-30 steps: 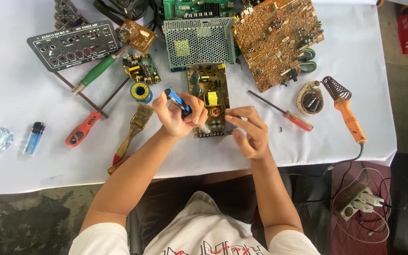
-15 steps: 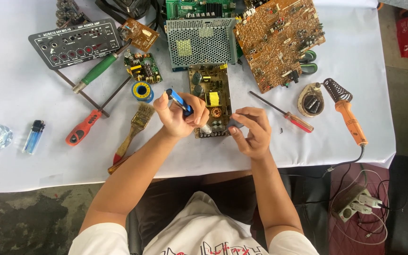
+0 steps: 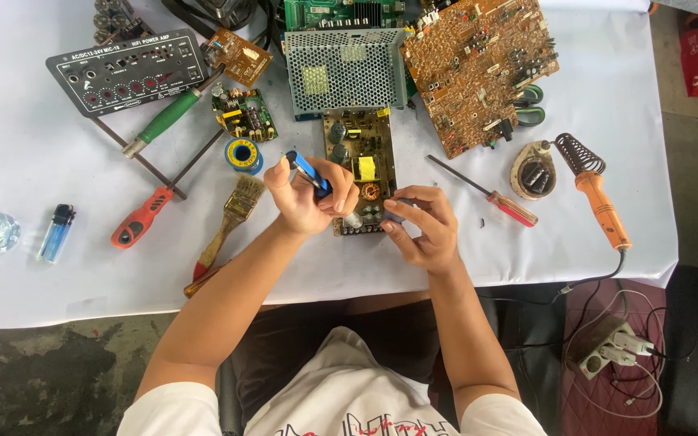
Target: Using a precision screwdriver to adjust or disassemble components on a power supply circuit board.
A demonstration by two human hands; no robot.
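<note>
A narrow green-brown circuit board (image 3: 359, 153) with a yellow transformer and a copper coil lies in front of me on the white table (image 3: 26, 266). My left hand (image 3: 304, 198) grips a blue-handled tool (image 3: 307, 172), its tip hidden behind my fingers at the board's near end. My right hand (image 3: 422, 226) presses on the board's near right corner, fingers curled over its edge.
A paintbrush (image 3: 232, 218), red-handled pliers (image 3: 143, 218), solder reel (image 3: 242, 153), green screwdriver (image 3: 167, 119) and lighter (image 3: 56, 232) lie left. A perforated metal box (image 3: 345, 71) and large brown board (image 3: 478, 64) sit behind. Red screwdriver (image 3: 494, 198) and orange soldering iron (image 3: 599, 202) lie right.
Both hands stay on the board's near end; my right hand has shifted slightly along its corner. Nothing else on the table moved.
</note>
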